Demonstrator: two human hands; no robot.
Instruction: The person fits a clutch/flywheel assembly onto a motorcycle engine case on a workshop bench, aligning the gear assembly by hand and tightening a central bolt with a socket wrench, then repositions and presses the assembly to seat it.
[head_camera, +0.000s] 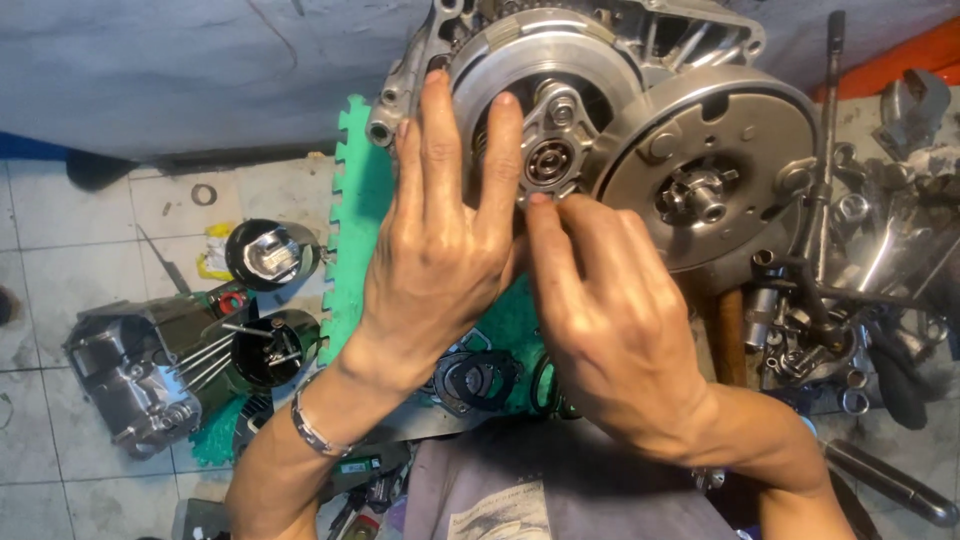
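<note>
1. Two bare hands work side by side on a motorcycle engine, seen from just above the person's lap, where a grey printed shirt (500, 500) fills the bottom of the view.
2. The left hand (440, 250), with a metal bracelet (315, 432) on its wrist, lies open and flat, fingers stretched upward; its fingertips rest on the round clutch assembly (545, 60), the index finger reaching the rim and the middle finger touching the inner plate.
3. The right hand (610, 330) is just beside it, touching it at the thumb side. Its forefinger and thumb are pinched together at the lower edge of the small centre plate (552, 150) that carries a bearing; whether anything is held in the pinch I cannot tell.
4. That centre plate sits directly above the right fingertips and just right of the left middle finger.
5. Below the hands, black gaskets (470, 380) lie on a green foam mat (350, 230).
6. To the left, on the tiled floor (90, 220), stand a cylinder with studs (270, 350), a piston (268, 252) and a grey engine cover (130, 370).
7. To the right of the clutch, a second large round plate (710, 170) on the engine case (690, 30).
8. Farther right, a T-handle wrench (828, 150) stands among loose sockets and metal parts (860, 300).
</note>
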